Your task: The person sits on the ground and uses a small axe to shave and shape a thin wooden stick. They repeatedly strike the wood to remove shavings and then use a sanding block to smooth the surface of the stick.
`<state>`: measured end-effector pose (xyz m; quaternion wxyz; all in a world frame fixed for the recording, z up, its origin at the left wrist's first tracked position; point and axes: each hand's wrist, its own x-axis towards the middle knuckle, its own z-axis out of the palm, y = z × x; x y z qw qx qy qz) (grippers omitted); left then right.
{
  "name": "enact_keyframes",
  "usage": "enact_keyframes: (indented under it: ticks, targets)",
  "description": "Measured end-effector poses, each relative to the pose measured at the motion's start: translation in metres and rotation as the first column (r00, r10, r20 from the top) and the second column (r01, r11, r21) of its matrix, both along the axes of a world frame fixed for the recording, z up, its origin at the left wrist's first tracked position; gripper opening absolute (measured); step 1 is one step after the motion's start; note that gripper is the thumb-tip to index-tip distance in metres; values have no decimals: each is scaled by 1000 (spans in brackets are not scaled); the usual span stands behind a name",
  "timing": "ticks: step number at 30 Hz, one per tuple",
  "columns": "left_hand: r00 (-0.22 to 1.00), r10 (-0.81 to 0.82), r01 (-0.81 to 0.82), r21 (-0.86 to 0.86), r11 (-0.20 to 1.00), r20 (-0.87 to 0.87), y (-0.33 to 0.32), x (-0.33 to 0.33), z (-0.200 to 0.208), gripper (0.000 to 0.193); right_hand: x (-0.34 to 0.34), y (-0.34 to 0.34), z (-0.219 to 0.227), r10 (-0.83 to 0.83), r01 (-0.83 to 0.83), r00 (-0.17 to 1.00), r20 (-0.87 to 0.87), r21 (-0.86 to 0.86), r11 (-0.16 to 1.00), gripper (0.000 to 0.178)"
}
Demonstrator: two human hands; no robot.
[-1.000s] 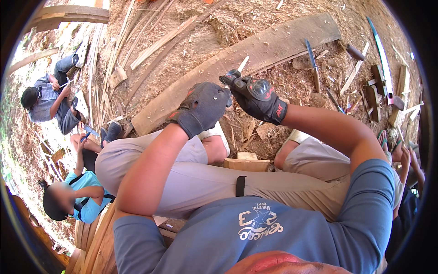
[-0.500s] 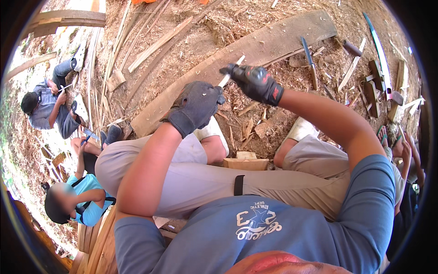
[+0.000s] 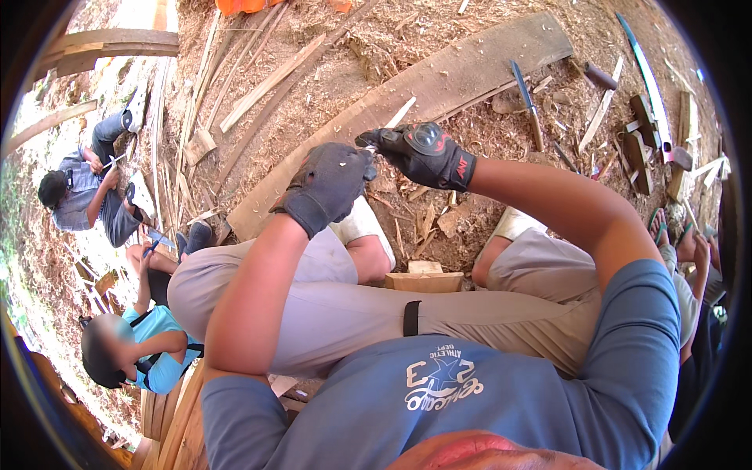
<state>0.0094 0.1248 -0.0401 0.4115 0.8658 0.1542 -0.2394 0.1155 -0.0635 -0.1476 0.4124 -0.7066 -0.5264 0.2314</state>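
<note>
My left hand (image 3: 329,182), in a dark grey glove, is closed on a slim pale wooden stick (image 3: 401,112). The stick slants away from me, and its far tip shows beyond my right hand (image 3: 423,153). That right hand wears a black glove with a hard knuckle guard, and its fingers are closed around the stick close to my left fingertips. Whether anything else lies under those fingers is hidden. Both hands are held above the ground, past my crossed legs. Behind them a long wide plank (image 3: 493,61) lies with wood shavings on it.
At right lie a knife (image 3: 526,94), a long curved blade (image 3: 646,74), a dark cylinder (image 3: 600,76) and wooden blocks (image 3: 638,160). Thin wood strips (image 3: 274,82) lie at upper left. Two people (image 3: 78,188) sit at left, others at far right. A wooden block (image 3: 424,280) stands between my legs.
My right hand has slid along the stick toward my left hand, coming nearer to me and leftward. The left hand has barely moved.
</note>
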Motion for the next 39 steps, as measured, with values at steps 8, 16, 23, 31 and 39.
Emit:
enact_keyframes:
  ticks: [8,16,23,31,39]
  targets:
    - [833,359,-400,-10,916,-420,-13,17,25,32,25,-8,-52,-162,179,975,149,-111,978,42]
    - [845,-523,416,476,775,113,3,4,4,27,-17,3,9,-173,173,985,-16,36,984,35]
    - [988,-130,142,166,976,-78,-20,19,8,28,41,-14,-32,-114,136,990,87,-298,945,36]
    - [972,-215,225,106,969,-95,-4,9,5,23,10,-8,-2,-58,61,998,32,-107,992,38]
    - [833,376,-455,-116,883,-407,-14,24,24,31,-4,1,6,-103,104,994,-18,19,994,37]
